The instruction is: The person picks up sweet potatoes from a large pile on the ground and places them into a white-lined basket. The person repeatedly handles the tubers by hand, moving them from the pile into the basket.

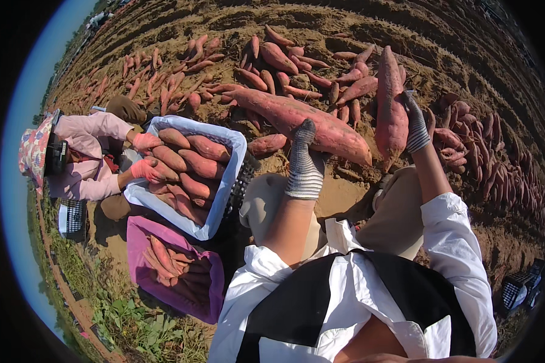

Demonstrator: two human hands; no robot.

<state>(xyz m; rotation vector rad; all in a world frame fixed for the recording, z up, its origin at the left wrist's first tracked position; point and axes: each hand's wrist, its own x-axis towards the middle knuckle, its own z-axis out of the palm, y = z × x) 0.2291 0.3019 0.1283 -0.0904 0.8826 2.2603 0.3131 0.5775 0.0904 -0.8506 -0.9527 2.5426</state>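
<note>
My left hand [305, 162], in a striped grey glove with dark fingertips, is closed on a very large, long pink-red sweet potato [339, 138], which slants down to the right. Opposite it, my right hand [416, 124], gloved the same way, grips the side of a second large sweet potato [391, 106], which stands nearly upright with its thin tip downward. Part of the fingers of both hands is hidden by the roots. The two roots are close together over the soil, in front of my knees.
Left of me stands a crate with a pale blue liner [239, 157], full of sweet potatoes. A co-worker's pink-gloved hands [146, 169] are on them. Nearer is a purple-lined crate [136, 254] with smaller roots. Sweet potato heaps [278, 60] lie ahead, and a long row [496, 157] at right.
</note>
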